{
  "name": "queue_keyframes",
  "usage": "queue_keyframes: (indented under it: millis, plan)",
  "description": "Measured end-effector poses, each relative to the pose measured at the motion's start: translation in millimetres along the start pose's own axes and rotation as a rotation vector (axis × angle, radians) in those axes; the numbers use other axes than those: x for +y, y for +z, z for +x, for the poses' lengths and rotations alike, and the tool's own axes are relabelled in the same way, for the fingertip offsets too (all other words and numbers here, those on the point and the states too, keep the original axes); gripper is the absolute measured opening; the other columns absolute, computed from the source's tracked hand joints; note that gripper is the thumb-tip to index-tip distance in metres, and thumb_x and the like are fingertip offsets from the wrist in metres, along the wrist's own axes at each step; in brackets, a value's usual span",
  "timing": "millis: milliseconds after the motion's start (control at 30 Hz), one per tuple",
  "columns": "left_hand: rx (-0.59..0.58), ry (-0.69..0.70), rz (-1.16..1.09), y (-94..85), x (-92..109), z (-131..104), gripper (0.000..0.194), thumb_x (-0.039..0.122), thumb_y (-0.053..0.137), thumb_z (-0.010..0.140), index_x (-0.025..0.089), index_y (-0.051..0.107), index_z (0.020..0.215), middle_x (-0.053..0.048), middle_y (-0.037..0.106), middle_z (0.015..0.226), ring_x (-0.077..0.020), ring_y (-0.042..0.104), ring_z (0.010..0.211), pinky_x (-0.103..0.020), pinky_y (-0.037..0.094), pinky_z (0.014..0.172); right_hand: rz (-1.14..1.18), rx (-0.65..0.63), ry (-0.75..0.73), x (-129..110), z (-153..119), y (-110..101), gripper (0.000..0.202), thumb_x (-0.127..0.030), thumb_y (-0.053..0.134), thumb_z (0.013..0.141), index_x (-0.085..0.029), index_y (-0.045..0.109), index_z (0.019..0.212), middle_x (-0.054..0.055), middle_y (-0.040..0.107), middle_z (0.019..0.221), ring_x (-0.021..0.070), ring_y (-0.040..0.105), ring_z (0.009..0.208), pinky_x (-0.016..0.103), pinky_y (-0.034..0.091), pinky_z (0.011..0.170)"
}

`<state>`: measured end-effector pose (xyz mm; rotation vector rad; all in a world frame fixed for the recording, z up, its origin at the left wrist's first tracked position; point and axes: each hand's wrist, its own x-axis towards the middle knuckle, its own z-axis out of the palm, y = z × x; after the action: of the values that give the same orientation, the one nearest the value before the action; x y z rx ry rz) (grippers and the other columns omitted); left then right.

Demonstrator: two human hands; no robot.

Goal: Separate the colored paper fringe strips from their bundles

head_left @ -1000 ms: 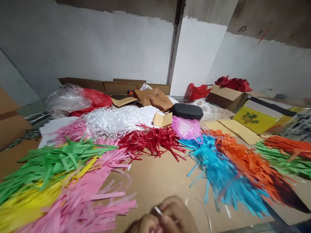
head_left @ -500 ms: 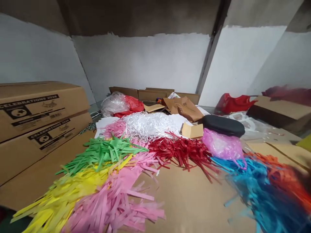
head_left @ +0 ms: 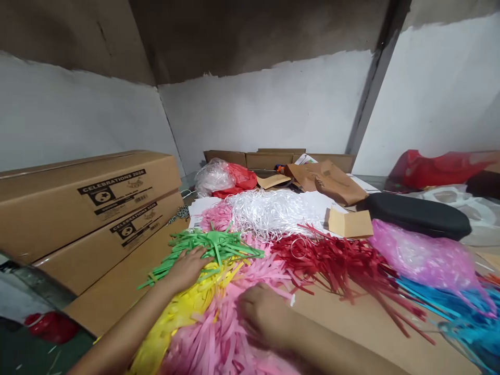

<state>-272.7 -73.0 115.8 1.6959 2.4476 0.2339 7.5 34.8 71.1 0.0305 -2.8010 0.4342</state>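
Observation:
My left hand reaches in from the lower left and rests on the green strips, at their border with the yellow strips. Its fingers are stretched out. My right hand lies over the pink strips, its fingers curled down with their tips hidden, so what they hold does not show. Right of the pink bundle are dark red strips. Behind the colored bundles sits a tangled heap of white string.
Two stacked cartons stand at the left. Along the right lie a black case, a pink plastic bag and blue strips. A brown paper bag and a red and clear bundle are farther back.
Both of my hands have come into view over the green, yellow and pink strips. The view has turned left, so the cartons and bundles appear farther right.

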Motion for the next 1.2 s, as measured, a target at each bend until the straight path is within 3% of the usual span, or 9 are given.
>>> queue_keyframes:
  millis: [133,333,433,533,700,767,967,1100,1200]
  plan:
    - [-0.031,-0.061,0.031,2.4,-47,22,0.036,0.033,0.064,0.096,0.020,0.064,0.130,-0.012,0.054,0.152,-0.0305,0.052,0.140,-0.059,0.041,0.116,-0.097,-0.052,0.044,13,25,8,0.008,-0.025,0.064,0.089,-0.017,0.067,0.089,0.007,0.073,0.098,0.0221,0.064,0.088,0.033,0.042,0.076]
    - [0.000,-0.069,-0.060,20.8,-78,23,0.041,0.038,0.057,0.100,0.021,0.059,0.137,-0.012,0.054,0.153,-0.0295,0.049,0.143,-0.058,0.039,0.118,-0.142,-0.027,0.095,14,48,10,0.013,-0.021,0.058,0.096,-0.017,0.067,0.088,0.006,0.072,0.089,0.0212,0.061,0.084,0.037,0.037,0.078]
    - [0.014,-0.080,-0.086,26.7,-78,22,0.040,0.036,0.058,0.100,0.021,0.059,0.137,-0.012,0.054,0.152,-0.0291,0.050,0.142,-0.058,0.040,0.117,-0.156,-0.025,-0.146,5,83,20,0.018,-0.032,0.056,0.104,-0.021,0.070,0.100,0.006,0.073,0.106,0.0236,0.059,0.101,0.039,0.036,0.084]
    - [0.051,-0.088,-0.082,18.2,-72,16,0.038,0.034,0.060,0.098,0.020,0.062,0.133,-0.011,0.059,0.148,-0.0267,0.055,0.137,-0.054,0.043,0.115,-0.180,-0.027,-0.351,1,114,31,0.021,-0.027,0.058,0.103,-0.018,0.072,0.090,0.008,0.072,0.116,0.0245,0.056,0.107,0.041,0.036,0.085]
    - [0.320,-0.151,0.005,-22.4,-36,-26,0.040,0.029,0.049,0.093,0.019,0.072,0.124,-0.013,0.062,0.146,-0.0348,0.048,0.141,-0.059,0.029,0.121,-0.102,-0.010,-0.212,4,129,26,0.014,-0.026,0.071,0.093,-0.020,0.073,0.081,0.004,0.074,0.105,0.0233,0.057,0.102,0.038,0.034,0.079]
    - [0.379,-0.126,0.003,-31.4,-12,-49,0.044,0.037,0.041,0.096,0.024,0.072,0.124,-0.009,0.069,0.136,-0.0310,0.055,0.132,-0.052,0.035,0.116,-0.050,0.006,-0.132,4,128,17,0.013,-0.031,0.077,0.088,-0.021,0.073,0.081,0.002,0.073,0.106,0.0226,0.057,0.102,0.037,0.033,0.079]
    - [0.279,-0.089,-0.036,-9.7,44,-89,0.034,0.053,0.073,0.074,0.030,0.079,0.098,-0.006,0.079,0.105,-0.0337,0.067,0.106,-0.050,0.043,0.101,0.041,-0.006,-0.004,-7,124,-4,0.023,-0.032,0.089,0.075,-0.019,0.070,0.076,0.002,0.072,0.093,0.0217,0.058,0.094,0.033,0.032,0.077]
    - [0.230,-0.124,-0.062,-5.0,43,-89,0.020,0.040,0.061,0.086,0.030,0.077,0.077,-0.002,0.077,0.087,-0.0259,0.069,0.092,-0.040,0.046,0.087,0.057,-0.008,0.029,-14,116,-10,0.024,-0.033,0.088,0.077,-0.019,0.069,0.076,0.002,0.072,0.093,0.0226,0.058,0.095,0.032,0.031,0.077]
    - [0.212,-0.122,-0.073,-9.5,37,-89,0.023,0.032,0.054,0.091,0.029,0.074,0.080,0.000,0.077,0.089,-0.0211,0.070,0.092,-0.035,0.047,0.085,0.066,0.009,0.077,-16,109,-11,0.023,-0.035,0.087,0.080,-0.020,0.070,0.079,0.002,0.072,0.094,0.0224,0.058,0.096,0.032,0.031,0.077]
